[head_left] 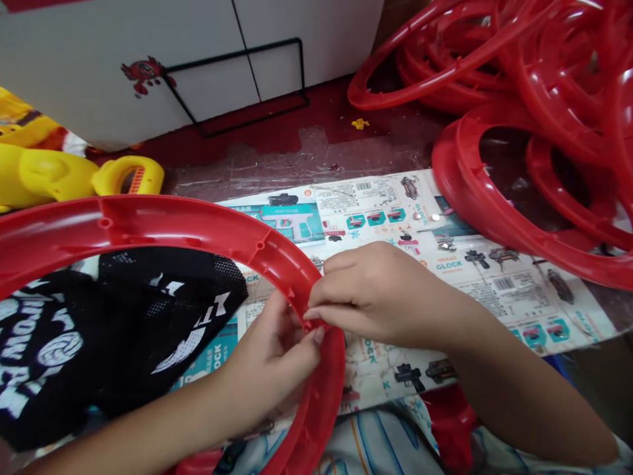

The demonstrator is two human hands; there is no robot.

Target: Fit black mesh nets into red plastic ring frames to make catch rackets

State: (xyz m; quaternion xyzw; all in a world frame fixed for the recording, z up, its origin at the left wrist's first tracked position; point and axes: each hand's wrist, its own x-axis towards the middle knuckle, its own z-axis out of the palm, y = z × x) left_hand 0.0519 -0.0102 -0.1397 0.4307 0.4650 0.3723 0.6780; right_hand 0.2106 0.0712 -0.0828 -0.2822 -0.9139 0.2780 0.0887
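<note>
A large red plastic ring (pixel 163 224) lies tilted in front of me, and black net fabric with white lettering (pixel 109 330) shows through its opening. My left hand (pixel 271 359) reaches up from inside the ring and grips its right rim, fingers curled. My right hand (pixel 380 290) comes in from the right and pinches the same spot on the rim, thumb and fingertips pressed together. Both hands meet at that point on the rim.
A pile of several more red rings (pixel 519 119) fills the right and top right. A flattened printed toy-gun carton (pixel 445 264) covers the table. Yellow plastic toys (pixel 74 175) sit at the left, with a white cabinet (pixel 198 53) behind them.
</note>
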